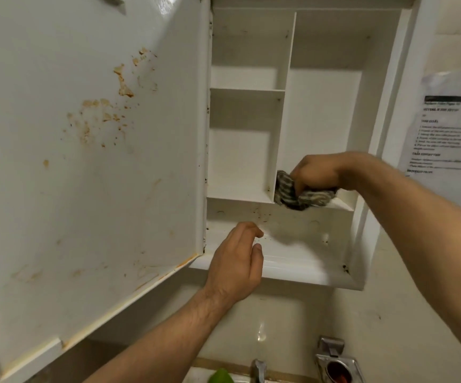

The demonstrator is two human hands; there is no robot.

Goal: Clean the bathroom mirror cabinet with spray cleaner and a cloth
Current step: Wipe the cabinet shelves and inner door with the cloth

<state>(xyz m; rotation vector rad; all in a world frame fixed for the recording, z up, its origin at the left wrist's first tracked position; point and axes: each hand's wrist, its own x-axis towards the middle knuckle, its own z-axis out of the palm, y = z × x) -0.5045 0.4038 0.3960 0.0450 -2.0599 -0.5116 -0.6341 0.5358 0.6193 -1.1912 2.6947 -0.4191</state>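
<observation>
Cabinet: the white mirror cabinet (301,275) hangs on the wall above the sink, with its inside open to view and its compartments holding nothing but the cloth.
Door: the cabinet door (85,161) is swung wide open to the left; its inner face carries many orange-brown stains, most of them in the upper middle, and rusty marks along the lower edge.
Shelves: a vertical divider (285,106) splits the upper part in two; the left side has a small shelf (247,91) in the middle, the right side is one tall compartment.
Right hand: the right hand (317,172) reaches into the bottom of the tall right compartment, fingers curled down and gripping the cloth.
Cloth: the striped grey and white cloth (292,196) is bunched up, pressed on the right compartment's floor just beside the divider, and it hangs a little over the front edge.
Left hand: the left hand (237,261) is at the front lip of the bottom shelf, fingers together and slightly bent, holding nothing; I cannot tell if it touches the shelf.
Bottom shelf: brown specks (259,214) lie on the back wall near the left fingers.
Below: a metal tap (259,370) and a green object (221,376) show at the lower edge.
Wall: a printed paper sheet (450,139) hangs to the right of the cabinet; its text is too blurred to read.
</observation>
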